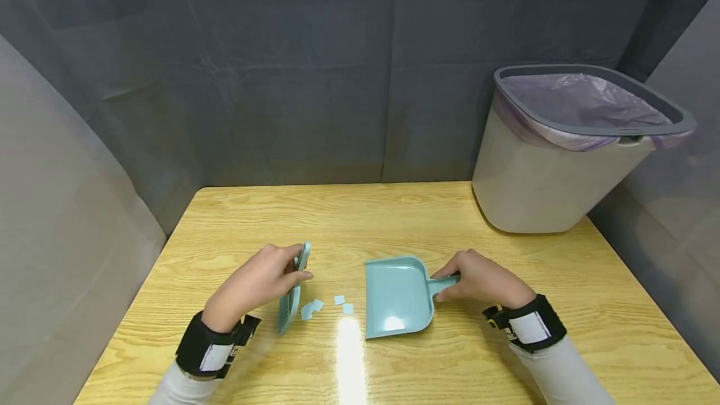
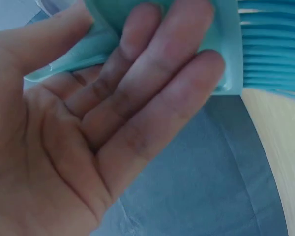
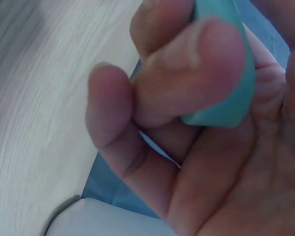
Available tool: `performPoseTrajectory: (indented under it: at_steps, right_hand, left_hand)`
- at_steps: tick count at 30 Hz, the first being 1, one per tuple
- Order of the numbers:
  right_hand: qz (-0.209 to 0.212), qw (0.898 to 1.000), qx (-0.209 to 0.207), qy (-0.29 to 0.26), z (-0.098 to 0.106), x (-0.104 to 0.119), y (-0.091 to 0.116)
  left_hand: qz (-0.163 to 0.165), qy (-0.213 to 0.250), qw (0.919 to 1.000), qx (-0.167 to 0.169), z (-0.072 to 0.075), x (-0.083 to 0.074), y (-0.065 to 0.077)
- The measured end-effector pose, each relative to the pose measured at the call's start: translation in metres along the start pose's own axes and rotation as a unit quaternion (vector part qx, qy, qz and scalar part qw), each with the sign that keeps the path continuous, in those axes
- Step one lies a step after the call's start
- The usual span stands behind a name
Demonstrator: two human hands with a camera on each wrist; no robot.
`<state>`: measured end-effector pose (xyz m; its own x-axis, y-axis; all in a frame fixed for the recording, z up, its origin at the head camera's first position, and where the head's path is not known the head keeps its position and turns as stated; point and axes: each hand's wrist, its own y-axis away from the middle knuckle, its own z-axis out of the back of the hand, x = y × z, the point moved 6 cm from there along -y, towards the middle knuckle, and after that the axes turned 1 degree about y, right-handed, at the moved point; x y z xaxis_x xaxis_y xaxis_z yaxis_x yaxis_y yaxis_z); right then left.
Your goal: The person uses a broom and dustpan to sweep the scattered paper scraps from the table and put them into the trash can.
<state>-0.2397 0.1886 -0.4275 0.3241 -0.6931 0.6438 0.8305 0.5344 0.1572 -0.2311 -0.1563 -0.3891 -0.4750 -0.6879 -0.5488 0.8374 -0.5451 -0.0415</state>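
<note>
My left hand [image 1: 260, 280] grips a light-blue hand brush [image 1: 290, 306] by its handle, thumb on one side and fingers on the other. In the left wrist view the brush's blue bristles [image 2: 273, 49] point right. Just right of the brush lie several small pale-blue squares [image 1: 339, 300] on the table. My right hand [image 1: 477, 277] holds the handle of a matching dustpan [image 1: 398, 299], which rests on the table with its straight open edge facing the squares. The right wrist view shows fingers curled round the handle's end [image 3: 226, 108].
A beige waste bin [image 1: 540, 186] with a grey rim and a purple-tinted liner stands at the table's back right. The wooden table [image 1: 337, 217] backs onto a dark cloth wall [image 1: 292, 80]. Light-grey panels flank both sides.
</note>
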Motion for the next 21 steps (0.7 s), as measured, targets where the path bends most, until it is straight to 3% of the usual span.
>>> performPoseTrajectory:
  at_steps: [21]
  right_hand:
    - [-0.003, 1.000, 0.003, 0.018, -0.009, 0.003, -0.003]
  left_hand:
    - [-0.078, 0.045, 0.9953, -0.035, -0.032, -0.027, -0.015]
